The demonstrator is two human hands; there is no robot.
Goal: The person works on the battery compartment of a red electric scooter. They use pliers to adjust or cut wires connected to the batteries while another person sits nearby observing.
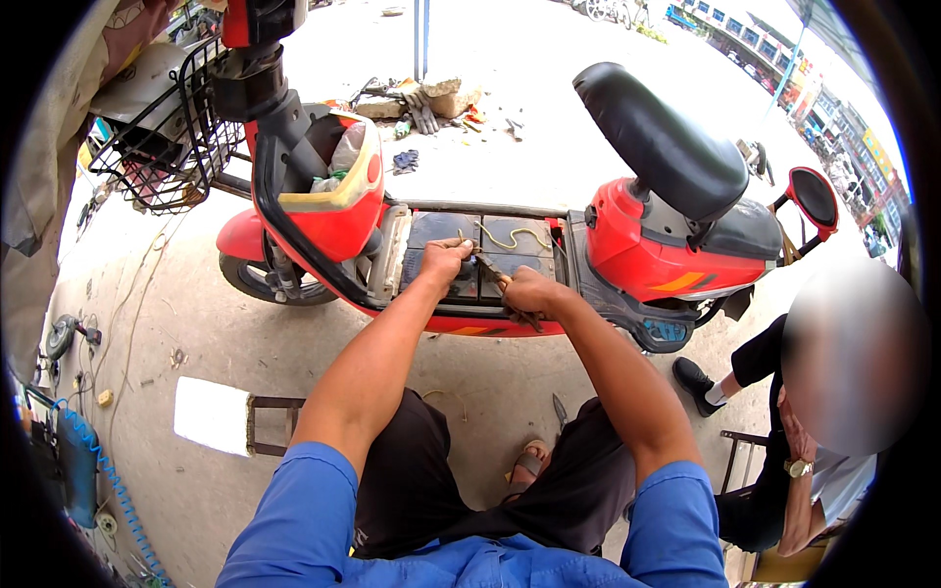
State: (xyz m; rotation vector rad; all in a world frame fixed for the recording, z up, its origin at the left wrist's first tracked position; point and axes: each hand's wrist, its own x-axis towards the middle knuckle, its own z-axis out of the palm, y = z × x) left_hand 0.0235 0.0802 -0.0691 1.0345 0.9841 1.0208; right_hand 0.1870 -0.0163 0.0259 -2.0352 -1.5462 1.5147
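A red electric scooter (613, 240) stands crosswise in front of me, its footboard compartment uncovered. Dark block-shaped batteries (431, 227) sit side by side in it. My right hand (530, 294) is closed round the handles of a pair of pliers (490, 269), whose jaws point up and left over the batteries. Close to those jaws, my left hand (447, 261) pinches a thin piece, seemingly a wire end; its tip is too small to make out. A yellowish cord (520, 235) lies in a loose curve on the batteries to the right.
A person with a wristwatch (799, 468) sits at the right. A stool with a white top (213, 417) stands left of my legs. A knife-like blade (560, 410) lies by my foot. Gloves (421, 113) and rubble lie beyond the scooter; a blue coiled hose (118, 490) hangs lower left.
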